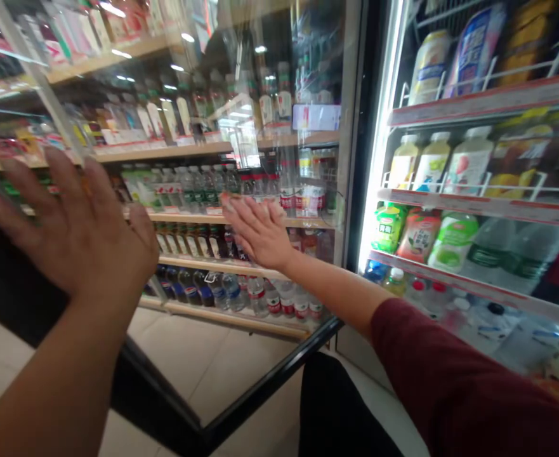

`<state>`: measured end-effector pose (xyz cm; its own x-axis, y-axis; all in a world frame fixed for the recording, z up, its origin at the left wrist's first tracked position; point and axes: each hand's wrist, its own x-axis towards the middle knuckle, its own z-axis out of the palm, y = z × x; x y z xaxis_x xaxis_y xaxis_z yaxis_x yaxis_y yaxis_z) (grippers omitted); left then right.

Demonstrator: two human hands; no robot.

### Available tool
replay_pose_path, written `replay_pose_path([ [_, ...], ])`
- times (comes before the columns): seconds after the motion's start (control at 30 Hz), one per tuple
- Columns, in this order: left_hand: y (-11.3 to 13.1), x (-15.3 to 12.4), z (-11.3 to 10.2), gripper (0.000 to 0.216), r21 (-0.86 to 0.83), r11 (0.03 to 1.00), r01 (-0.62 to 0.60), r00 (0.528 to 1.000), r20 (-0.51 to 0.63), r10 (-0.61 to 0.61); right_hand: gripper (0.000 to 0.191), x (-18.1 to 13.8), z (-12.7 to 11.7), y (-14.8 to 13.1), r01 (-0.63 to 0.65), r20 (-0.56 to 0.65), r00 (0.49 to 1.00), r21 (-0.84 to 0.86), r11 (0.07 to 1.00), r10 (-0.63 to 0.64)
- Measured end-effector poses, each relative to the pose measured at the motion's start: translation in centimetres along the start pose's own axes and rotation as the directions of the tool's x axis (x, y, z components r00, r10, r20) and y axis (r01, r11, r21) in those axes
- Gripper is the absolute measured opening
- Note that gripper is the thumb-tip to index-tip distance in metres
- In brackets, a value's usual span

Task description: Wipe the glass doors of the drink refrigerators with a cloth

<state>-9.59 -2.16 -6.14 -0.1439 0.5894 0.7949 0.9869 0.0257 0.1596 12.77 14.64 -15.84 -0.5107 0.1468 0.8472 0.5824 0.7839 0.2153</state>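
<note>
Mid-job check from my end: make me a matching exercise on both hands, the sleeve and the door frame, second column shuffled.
1. Left hand
2. Right hand
3. Sleeve
4. Door frame

A. Black
B. Mid-picture, at the door glass
C. Fingers spread, at picture left
D. Dark red

Pairs: 1-C, 2-B, 3-D, 4-A

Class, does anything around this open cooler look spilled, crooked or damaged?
Nothing looks spilled or damaged around the glass door. One blue-and-white container on the upper rack leans, though that may be lens distortion; blur hides finer detail.
</note>
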Motion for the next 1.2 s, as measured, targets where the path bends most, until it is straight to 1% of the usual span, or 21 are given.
replay_pose_path([
  [0.07,1.5,-0.7,0.6,0.106,0.025,0.998,0.065,0.987,-0.149,-0.061,0.056,2.0,-0.4,0.5,-0.108,-0.080,0.991,-0.021,0.994,0.106],
  [0.1,2.0,-1.0,0.8,0.103,0.027,0.998,0.058,0.980,-0.192,-0.051,0.057,2.3,-0.3,0.3,-0.132,-0.106,0.986,-0.023,0.991,0.129],
  [0.13,2.2,-1.2,1.1,0.100,0.029,0.999,0.027,0.978,-0.209,-0.021,0.057,2.0,0.0,-0.1,-0.123,-0.115,0.986,-0.022,0.992,0.120],
  [0.17,2.3,-1.4,1.3,0.098,0.038,0.999,-0.001,0.975,-0.222,0.009,0.057,1.2,0.4,-0.7,-0.082,-0.112,0.991,-0.018,0.997,0.079],
  [0.23,1.9,-1.6,1.7,0.092,0.084,0.996,-0.027,0.964,-0.262,0.049,0.053,-1.3,1.8,-1.9,0.058,-0.097,0.994,-0.004,0.998,-0.058],
  [0.3,1.5,-1.7,1.9,0.083,0.159,0.986,-0.038,0.952,-0.296,0.084,0.050,-3.8,3.0,-2.8,0.213,-0.100,0.972,0.010,0.977,-0.211],
  [0.37,1.2,-1.8,2.2,0.074,0.225,0.974,-0.039,0.940,-0.321,0.112,0.047,-4.8,3.6,-2.7,0.308,-0.135,0.943,0.005,0.951,-0.305],
  [0.4,1.1,-1.8,2.4,0.070,0.243,0.969,-0.035,0.933,-0.339,0.119,0.047,-4.5,3.7,-2.4,0.329,-0.160,0.932,-0.005,0.944,-0.326],
  [0.47,1.0,-1.9,2.8,0.064,0.271,0.962,-0.024,0.910,-0.392,0.133,0.047,-2.3,3.2,-1.6,0.315,-0.216,0.924,-0.038,0.948,-0.315],
  [0.57,0.6,-1.7,3.4,0.059,0.333,0.943,-0.021,0.860,-0.475,0.187,0.052,3.2,1.6,-1.0,0.186,-0.298,0.933,-0.083,0.979,-0.202],
  [0.63,0.1,-1.5,3.8,0.058,0.368,0.929,-0.035,0.836,-0.499,0.229,0.057,6.4,0.6,-1.6,0.096,-0.334,0.935,-0.092,0.991,-0.121],
  [0.7,-0.3,-1.2,3.9,0.057,0.368,0.928,-0.051,0.820,-0.516,0.249,0.060,8.3,0.0,-3.0,0.066,-0.334,0.938,-0.092,0.994,-0.093],
  [0.77,-0.6,-1.1,3.8,0.056,0.357,0.932,-0.069,0.808,-0.527,0.262,0.062,8.6,-0.2,-4.6,0.124,-0.294,0.945,-0.092,0.988,-0.146],
  [0.83,-0.9,-1.1,3.3,0.056,0.348,0.933,-0.092,0.804,-0.527,0.276,0.062,7.8,-0.5,-5.9,0.235,-0.232,0.940,-0.090,0.968,-0.249],
  [0.9,-1.3,-1.2,2.8,0.055,0.343,0.931,-0.123,0.797,-0.525,0.298,0.058,7.3,-0.9,-6.1,0.327,-0.176,0.925,-0.084,0.941,-0.337],
  [0.93,-1.5,-1.2,2.5,0.055,0.341,0.930,-0.139,0.791,-0.527,0.311,0.056,7.4,-1.2,-5.8,0.342,-0.159,0.923,-0.082,0.936,-0.351],
  [1.0,-1.9,-1.3,2.0,0.056,0.328,0.929,-0.172,0.783,-0.527,0.331,0.055,8.5,-1.9,-4.3,0.282,-0.156,0.944,-0.083,0.956,-0.292],
  [1.07,-2.4,-1.3,1.9,0.060,0.293,0.935,-0.201,0.785,-0.523,0.332,0.059,10.1,-2.7,-2.5,0.117,-0.190,0.973,-0.081,0.990,-0.131],
  [1.13,-2.6,-1.2,2.0,0.065,0.256,0.941,-0.222,0.791,-0.517,0.327,0.064,11.1,-3.2,-1.3,-0.056,-0.230,0.972,-0.068,0.996,0.039],
  [1.17,-2.6,-1.1,2.1,0.067,0.250,0.941,-0.230,0.788,-0.520,0.331,0.066,11.1,-3.3,-1.1,-0.108,-0.240,0.967,-0.061,0.992,0.090],
  [1.2,-2.6,-1.0,2.3,0.069,0.256,0.937,-0.237,0.778,-0.528,0.341,0.067,10.7,-3.2,-1.1,-0.123,-0.238,0.965,-0.057,0.991,0.106],
])
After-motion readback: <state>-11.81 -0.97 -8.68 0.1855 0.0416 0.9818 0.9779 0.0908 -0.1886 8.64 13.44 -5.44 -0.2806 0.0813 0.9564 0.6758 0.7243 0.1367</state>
